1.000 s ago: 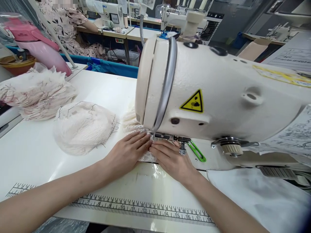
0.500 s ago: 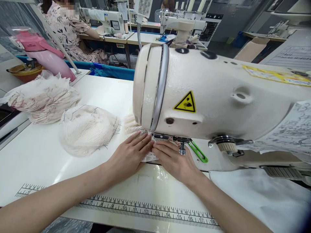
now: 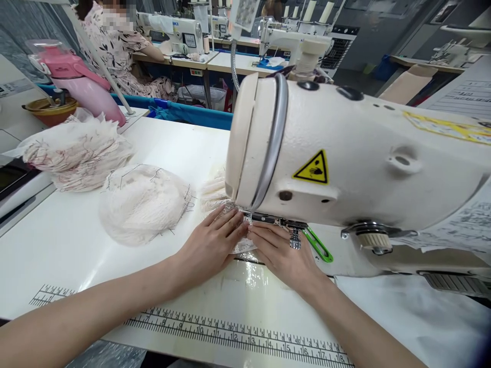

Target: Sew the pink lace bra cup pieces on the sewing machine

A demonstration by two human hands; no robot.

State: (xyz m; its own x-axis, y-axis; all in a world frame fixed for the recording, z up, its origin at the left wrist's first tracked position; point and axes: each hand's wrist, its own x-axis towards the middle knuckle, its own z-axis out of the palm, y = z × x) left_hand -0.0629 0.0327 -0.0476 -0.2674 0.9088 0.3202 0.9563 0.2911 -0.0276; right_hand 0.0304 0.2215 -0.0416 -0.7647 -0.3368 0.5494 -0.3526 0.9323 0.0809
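Under the head of a white sewing machine (image 3: 368, 163) lies a cream, gathered lace fabric (image 3: 217, 191), partly hidden by the machine and my hands. My left hand (image 3: 217, 237) rests on it palm down, fingers stretched out and slightly apart, tips close to the presser foot area. From the right, my right hand (image 3: 286, 255) has its fingers pressed together on the fabric's edge, beside the left fingertips; its thumb is hidden. The needle cannot be seen. A green thread snipper-like tool (image 3: 318, 245) lies just behind the right hand.
Left of the machine lie a round sheer fabric piece (image 3: 148, 202) and a fabric bundle (image 3: 79, 151) with loose dark threads. Behind stand a pink bottle (image 3: 76, 82) and a brown bowl (image 3: 51, 111). A ruler strip (image 3: 230, 332) runs along the front edge. Another person (image 3: 111, 51) sits beyond.
The whole view has shifted, so the machine and table appear slightly further right. Both hands stay by the presser foot on the lace fabric, with little visible movement against it.
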